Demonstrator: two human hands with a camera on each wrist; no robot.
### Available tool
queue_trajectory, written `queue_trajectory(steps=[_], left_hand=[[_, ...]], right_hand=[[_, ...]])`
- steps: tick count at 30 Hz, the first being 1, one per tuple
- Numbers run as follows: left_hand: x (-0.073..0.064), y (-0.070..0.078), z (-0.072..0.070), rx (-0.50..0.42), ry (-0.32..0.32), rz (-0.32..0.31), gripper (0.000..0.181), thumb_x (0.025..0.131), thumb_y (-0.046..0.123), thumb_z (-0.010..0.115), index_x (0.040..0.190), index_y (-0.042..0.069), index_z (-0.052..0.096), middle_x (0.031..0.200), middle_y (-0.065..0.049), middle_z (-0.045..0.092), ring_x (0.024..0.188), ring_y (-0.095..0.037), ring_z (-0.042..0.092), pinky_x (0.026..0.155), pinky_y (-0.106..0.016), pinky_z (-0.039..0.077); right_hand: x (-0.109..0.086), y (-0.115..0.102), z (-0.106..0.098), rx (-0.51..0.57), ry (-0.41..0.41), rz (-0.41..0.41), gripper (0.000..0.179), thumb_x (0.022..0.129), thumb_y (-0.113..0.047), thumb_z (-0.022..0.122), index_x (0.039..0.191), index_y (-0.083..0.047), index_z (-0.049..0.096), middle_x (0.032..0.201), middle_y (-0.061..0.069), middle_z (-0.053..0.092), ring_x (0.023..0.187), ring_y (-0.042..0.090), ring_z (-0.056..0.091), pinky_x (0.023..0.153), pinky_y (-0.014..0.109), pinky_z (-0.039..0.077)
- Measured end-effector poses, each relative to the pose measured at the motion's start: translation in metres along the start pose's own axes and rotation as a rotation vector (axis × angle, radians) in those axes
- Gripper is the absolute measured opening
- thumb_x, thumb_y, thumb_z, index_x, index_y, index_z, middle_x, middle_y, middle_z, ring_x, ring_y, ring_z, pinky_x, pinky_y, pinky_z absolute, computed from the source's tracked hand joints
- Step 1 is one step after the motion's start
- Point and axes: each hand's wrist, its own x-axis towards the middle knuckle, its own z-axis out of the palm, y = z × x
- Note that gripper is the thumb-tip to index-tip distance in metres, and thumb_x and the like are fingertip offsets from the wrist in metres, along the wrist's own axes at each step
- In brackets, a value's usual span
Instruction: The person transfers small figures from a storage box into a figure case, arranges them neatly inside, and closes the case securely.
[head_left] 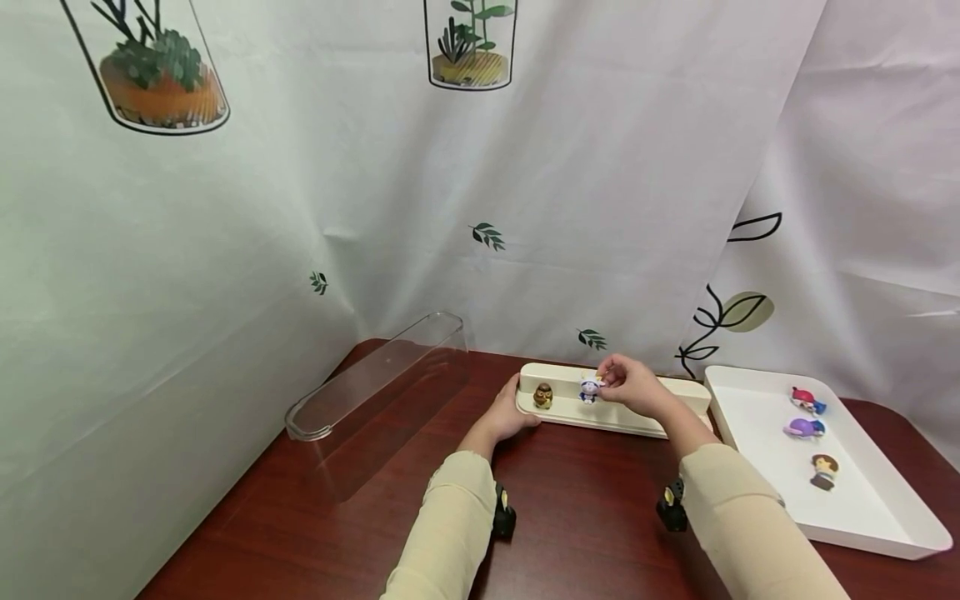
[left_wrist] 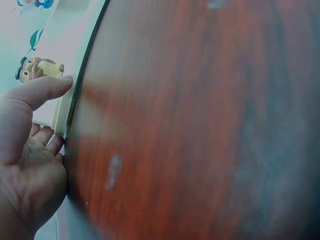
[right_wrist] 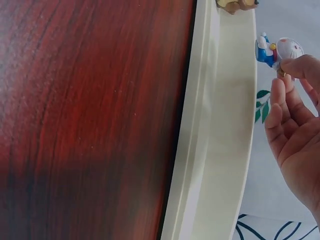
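Observation:
A long cream display base point(head_left: 618, 417) with a raised back step lies near the back edge of the table. My left hand point(head_left: 502, 417) grips its left end, thumb at the front edge and the other fingers around the end, as the left wrist view shows. A brown owl figurine point(head_left: 543, 396) stands on the base close to that hand. My right hand point(head_left: 636, 388) pinches a small white-and-blue figurine point(right_wrist: 272, 51) between thumb and fingertips. That figurine is upright over the base, right of the owl; whether it touches the base I cannot tell.
At the left stands a clear plastic cover point(head_left: 375, 383). A white tray point(head_left: 765, 475) on the right holds a red-and-blue figurine point(head_left: 807, 400), a purple figurine point(head_left: 804, 428) and a brown-haired figurine point(head_left: 824, 471). Behind the table hangs a printed white curtain point(head_left: 600, 208).

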Motion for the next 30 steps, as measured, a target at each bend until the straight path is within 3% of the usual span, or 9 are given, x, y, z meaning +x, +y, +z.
queue_trajectory(steps=[11, 28, 30], left_hand=[[0.000, -0.003, 0.000, 0.008, 0.001, 0.002, 0.090, 0.076, 0.008, 0.075, 0.146, 0.001, 0.018, 0.145, -0.019, 0.027, 0.133, -0.032, 0.025, 0.105, -0.044, 0.025], [0.000, -0.002, 0.000, -0.006, 0.005, 0.004, 0.090, 0.075, 0.008, 0.075, 0.145, 0.001, 0.019, 0.145, -0.019, 0.027, 0.133, -0.032, 0.024, 0.106, -0.045, 0.023], [0.001, -0.006, 0.001, -0.005, 0.010, 0.036, 0.091, 0.075, 0.015, 0.076, 0.145, 0.003, 0.020, 0.144, -0.018, 0.028, 0.133, -0.030, 0.025, 0.105, -0.041, 0.025]], right_hand=[[0.001, 0.006, 0.015, -0.004, -0.007, 0.000, 0.023, 0.072, 0.008, 0.067, 0.088, 0.004, 0.051, 0.072, 0.005, 0.053, 0.065, 0.014, 0.050, 0.056, 0.023, 0.042], [0.006, 0.004, 0.037, -0.168, 0.058, 0.071, 0.023, 0.070, 0.006, 0.068, 0.084, -0.003, 0.052, 0.070, 0.002, 0.054, 0.064, 0.013, 0.049, 0.060, 0.029, 0.041], [0.007, 0.004, 0.038, -0.182, 0.061, 0.082, 0.022, 0.071, 0.006, 0.068, 0.083, -0.004, 0.053, 0.070, 0.002, 0.054, 0.064, 0.014, 0.048, 0.060, 0.029, 0.041]])
